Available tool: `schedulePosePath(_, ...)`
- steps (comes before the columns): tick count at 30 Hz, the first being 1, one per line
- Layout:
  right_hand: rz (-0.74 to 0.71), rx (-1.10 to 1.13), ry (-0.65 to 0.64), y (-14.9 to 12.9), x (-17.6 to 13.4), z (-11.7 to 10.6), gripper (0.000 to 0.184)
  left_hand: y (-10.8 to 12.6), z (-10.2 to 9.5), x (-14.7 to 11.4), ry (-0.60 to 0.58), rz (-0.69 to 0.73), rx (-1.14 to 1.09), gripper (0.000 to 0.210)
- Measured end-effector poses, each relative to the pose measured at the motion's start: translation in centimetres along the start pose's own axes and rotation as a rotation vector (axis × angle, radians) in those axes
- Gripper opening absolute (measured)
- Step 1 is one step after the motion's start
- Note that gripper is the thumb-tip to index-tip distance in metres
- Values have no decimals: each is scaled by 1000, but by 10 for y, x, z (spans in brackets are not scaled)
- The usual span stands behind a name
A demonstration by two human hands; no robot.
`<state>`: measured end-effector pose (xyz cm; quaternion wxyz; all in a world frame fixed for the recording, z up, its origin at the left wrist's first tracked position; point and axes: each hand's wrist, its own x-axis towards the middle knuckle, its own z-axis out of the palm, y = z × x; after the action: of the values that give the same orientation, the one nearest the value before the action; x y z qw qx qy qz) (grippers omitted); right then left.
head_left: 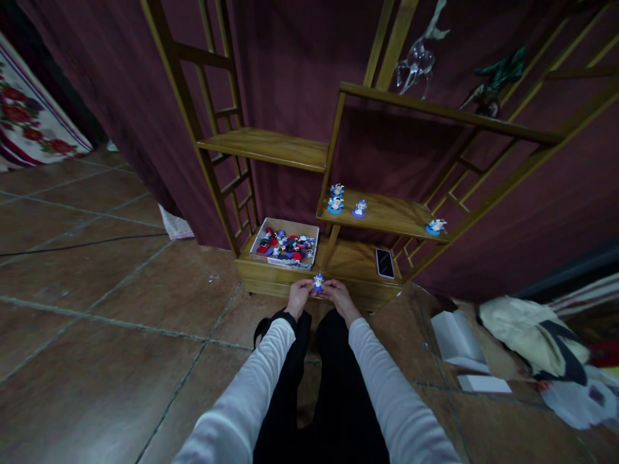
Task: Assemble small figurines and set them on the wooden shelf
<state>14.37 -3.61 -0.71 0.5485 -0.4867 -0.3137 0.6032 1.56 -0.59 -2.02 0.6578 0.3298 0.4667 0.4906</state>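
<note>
Mainly, one wooden shelf rack (265,147) fills the centre and upper right of the frame, before a dark red curtain (285,77). The floor (145,361), at the lower left, is of brown tiles. In the lower centre, one purple figure (318,282) is held between the fingers of the left hand (300,295) and the right hand (339,296), both closed upon it. Just above, at centre, stands one box (285,262) with many small figures, too mixed for counting. On the shelf right of centre I count four figures: three blue ones (335,205) and one more purple one (359,208). One phone (385,263) lies below them. At the upper right stand two statues, one clear (416,63), one dark green.
</note>
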Motion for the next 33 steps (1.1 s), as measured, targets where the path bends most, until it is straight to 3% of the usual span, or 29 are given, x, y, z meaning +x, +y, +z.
schedulePosePath(21, 4, 32, -2, 10, 10, -8, 29, -3, -1, 1, -26, -9, -28, 20)
schedulePosePath(33, 11, 41, 17, 1, 4, -2, 27, -6, -2, 5, -27, -16, -44, 22)
